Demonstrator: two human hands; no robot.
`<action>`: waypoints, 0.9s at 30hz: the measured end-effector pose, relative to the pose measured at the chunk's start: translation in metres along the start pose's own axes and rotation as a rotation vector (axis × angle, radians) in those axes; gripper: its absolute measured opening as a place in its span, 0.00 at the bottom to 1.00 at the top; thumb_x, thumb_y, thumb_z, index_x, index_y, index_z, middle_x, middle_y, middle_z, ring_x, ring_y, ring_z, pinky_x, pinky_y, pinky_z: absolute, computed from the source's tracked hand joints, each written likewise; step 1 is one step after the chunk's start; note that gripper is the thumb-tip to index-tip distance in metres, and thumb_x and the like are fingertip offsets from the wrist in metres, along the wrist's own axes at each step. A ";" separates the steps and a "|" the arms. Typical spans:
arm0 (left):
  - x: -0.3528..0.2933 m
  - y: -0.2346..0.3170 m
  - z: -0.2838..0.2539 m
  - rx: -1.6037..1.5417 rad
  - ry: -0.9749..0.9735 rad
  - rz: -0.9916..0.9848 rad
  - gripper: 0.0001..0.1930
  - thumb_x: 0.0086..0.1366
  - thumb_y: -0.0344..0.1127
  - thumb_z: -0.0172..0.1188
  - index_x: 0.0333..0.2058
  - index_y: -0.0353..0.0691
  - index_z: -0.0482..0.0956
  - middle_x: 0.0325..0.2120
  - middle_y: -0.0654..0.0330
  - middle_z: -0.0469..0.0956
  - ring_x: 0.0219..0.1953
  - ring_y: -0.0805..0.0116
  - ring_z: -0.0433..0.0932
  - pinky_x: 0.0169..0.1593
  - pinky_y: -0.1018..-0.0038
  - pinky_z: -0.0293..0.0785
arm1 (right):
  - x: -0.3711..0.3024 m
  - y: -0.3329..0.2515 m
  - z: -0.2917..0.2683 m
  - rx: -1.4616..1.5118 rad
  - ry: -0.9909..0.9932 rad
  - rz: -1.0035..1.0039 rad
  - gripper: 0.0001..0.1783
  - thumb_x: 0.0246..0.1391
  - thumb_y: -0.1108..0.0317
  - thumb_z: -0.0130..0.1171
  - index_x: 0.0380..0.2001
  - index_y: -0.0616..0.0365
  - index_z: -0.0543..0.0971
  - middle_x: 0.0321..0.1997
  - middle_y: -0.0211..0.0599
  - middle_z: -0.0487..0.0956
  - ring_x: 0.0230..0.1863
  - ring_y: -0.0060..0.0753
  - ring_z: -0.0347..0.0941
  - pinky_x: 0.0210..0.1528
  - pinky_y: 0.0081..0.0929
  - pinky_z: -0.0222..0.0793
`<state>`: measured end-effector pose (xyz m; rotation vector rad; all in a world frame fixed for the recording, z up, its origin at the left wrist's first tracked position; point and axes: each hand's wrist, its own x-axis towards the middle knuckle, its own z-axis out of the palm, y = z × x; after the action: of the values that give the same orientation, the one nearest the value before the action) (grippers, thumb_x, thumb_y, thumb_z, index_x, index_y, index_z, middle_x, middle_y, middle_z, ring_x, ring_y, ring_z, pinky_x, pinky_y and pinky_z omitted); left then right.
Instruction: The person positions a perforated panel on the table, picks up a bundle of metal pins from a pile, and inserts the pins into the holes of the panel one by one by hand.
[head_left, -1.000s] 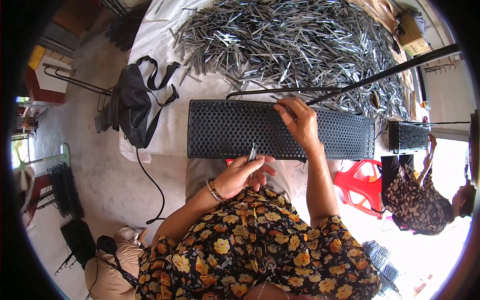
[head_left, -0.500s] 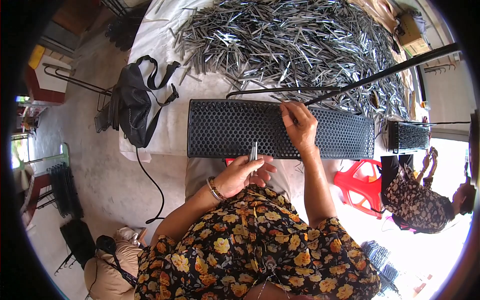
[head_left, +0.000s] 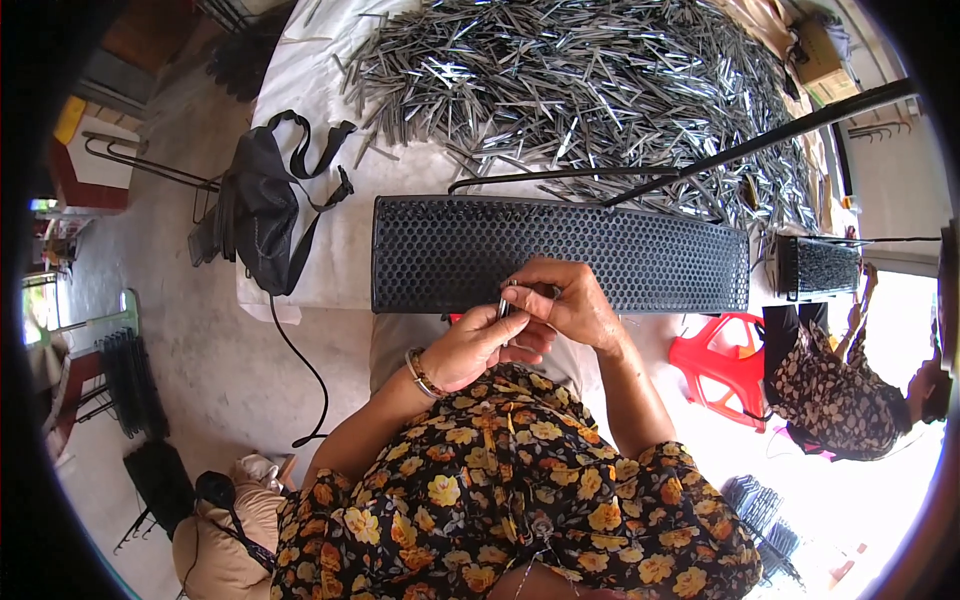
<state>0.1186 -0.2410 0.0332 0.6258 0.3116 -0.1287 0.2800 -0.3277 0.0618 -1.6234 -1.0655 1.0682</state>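
Observation:
My left hand [head_left: 465,352] is closed around a few thin, shiny metal strips [head_left: 503,308] that stick up between thumb and fingers. My right hand [head_left: 572,305] meets it, thumb and forefinger pinching at the upper end of those strips; the exact grip is partly hidden by the fingers. Both hands are at the near edge of a long black perforated metal panel [head_left: 440,245], which lies at the table's front edge over my lap. A bent black rod [head_left: 560,175] runs along the panel's far side and joins a thick black bar [head_left: 760,145].
A large heap of loose dark metal strips [head_left: 560,80] covers the far part of the white-covered table [head_left: 345,255]. On its left lies a black strap bag [head_left: 268,215]. To the right are a red plastic stool [head_left: 722,365], another black panel [head_left: 818,268] and another person [head_left: 840,390].
My right hand has come off the panel, moving down and left to the strips in my left hand. The left hand has stayed nearly in place.

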 end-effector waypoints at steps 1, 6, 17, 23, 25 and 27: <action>0.000 0.000 0.001 0.021 0.009 -0.004 0.19 0.72 0.43 0.40 0.49 0.33 0.69 0.44 0.54 0.75 0.45 0.65 0.76 0.49 0.70 0.74 | -0.001 0.003 0.000 0.096 0.033 -0.003 0.12 0.52 0.65 0.62 0.33 0.65 0.80 0.28 0.32 0.77 0.29 0.19 0.71 0.30 0.19 0.67; 0.000 0.001 -0.001 -0.030 0.047 -0.034 0.20 0.72 0.44 0.40 0.51 0.34 0.68 0.43 0.55 0.76 0.42 0.69 0.77 0.45 0.72 0.76 | -0.002 0.009 -0.013 0.235 0.257 0.091 0.11 0.53 0.67 0.62 0.36 0.64 0.81 0.30 0.33 0.80 0.31 0.19 0.74 0.32 0.18 0.70; -0.002 -0.022 -0.010 -0.089 0.080 -0.316 0.20 0.71 0.45 0.43 0.50 0.35 0.70 0.38 0.56 0.77 0.32 0.75 0.76 0.28 0.82 0.73 | 0.043 0.024 -0.018 -0.305 0.718 -0.287 0.11 0.49 0.74 0.63 0.38 0.60 0.80 0.31 0.35 0.80 0.24 0.19 0.71 0.28 0.16 0.67; -0.001 -0.024 -0.012 -0.100 0.106 -0.228 0.19 0.70 0.44 0.43 0.49 0.35 0.71 0.37 0.58 0.77 0.33 0.74 0.76 0.34 0.80 0.73 | 0.045 0.034 -0.020 -0.463 0.704 -0.379 0.11 0.49 0.74 0.63 0.38 0.59 0.80 0.30 0.37 0.80 0.25 0.26 0.75 0.28 0.20 0.70; -0.004 -0.028 -0.011 -0.108 0.119 -0.214 0.18 0.71 0.43 0.44 0.49 0.35 0.71 0.37 0.58 0.77 0.34 0.74 0.76 0.37 0.78 0.74 | 0.045 0.030 -0.018 -0.490 0.728 -0.398 0.10 0.47 0.73 0.64 0.35 0.58 0.80 0.29 0.37 0.79 0.26 0.33 0.75 0.29 0.25 0.70; -0.005 -0.029 -0.009 -0.117 0.132 -0.203 0.18 0.71 0.42 0.44 0.49 0.35 0.71 0.36 0.58 0.77 0.34 0.74 0.76 0.39 0.77 0.75 | 0.045 0.029 -0.017 -0.518 0.752 -0.415 0.09 0.44 0.72 0.65 0.32 0.57 0.80 0.27 0.38 0.79 0.26 0.40 0.75 0.29 0.30 0.71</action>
<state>0.1053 -0.2586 0.0117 0.4866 0.5067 -0.2627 0.3130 -0.2955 0.0297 -1.8512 -1.1125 -0.1312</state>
